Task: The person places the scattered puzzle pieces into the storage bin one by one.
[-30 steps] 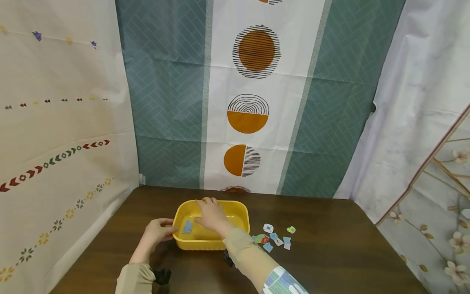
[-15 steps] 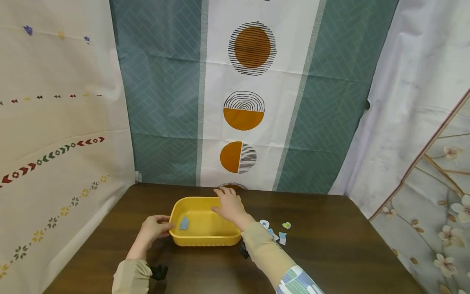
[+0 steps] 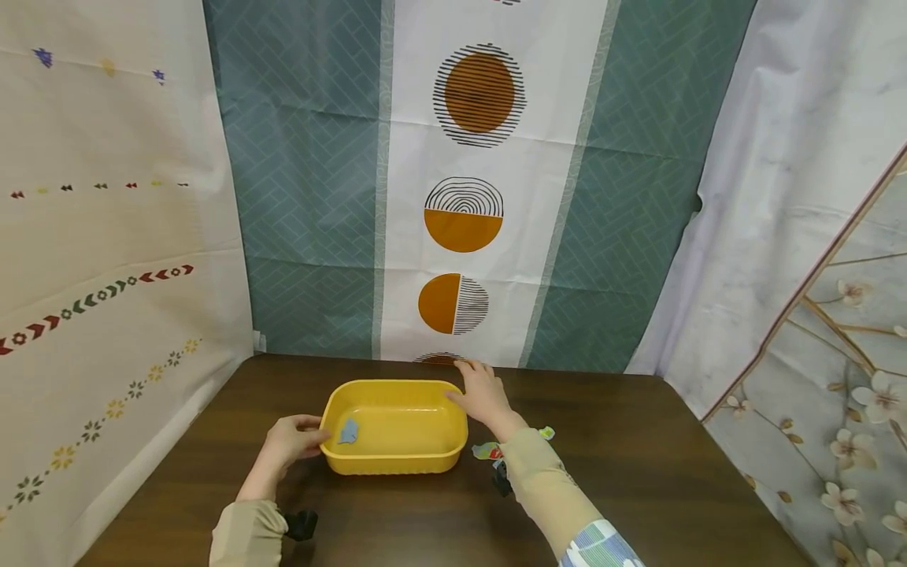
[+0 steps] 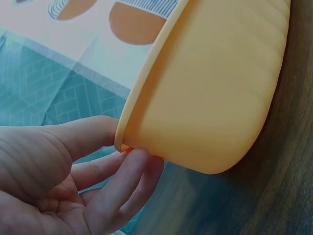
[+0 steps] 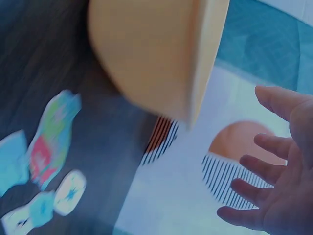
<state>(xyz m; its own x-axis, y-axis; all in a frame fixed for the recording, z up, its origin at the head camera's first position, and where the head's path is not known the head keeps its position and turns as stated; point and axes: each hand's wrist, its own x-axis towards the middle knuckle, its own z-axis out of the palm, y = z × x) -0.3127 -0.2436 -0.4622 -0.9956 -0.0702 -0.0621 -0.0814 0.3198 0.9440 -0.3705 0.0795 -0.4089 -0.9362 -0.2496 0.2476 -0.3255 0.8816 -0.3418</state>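
We see the left hand (image 3: pixel 286 442) pinching the left rim of the yellow plastic tub (image 3: pixel 394 428) mid-table; the right hand (image 3: pixel 485 395), fingers spread and released, hovers at its far right corner.

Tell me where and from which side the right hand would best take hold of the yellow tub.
Probably the rolled rim on the right short end of the yellow tub, approached from the right. The rim overhangs the rounded wall, so fingers can hook beneath with the thumb on top, as the left hand already does opposite. The open right hand is beside the far right corner.
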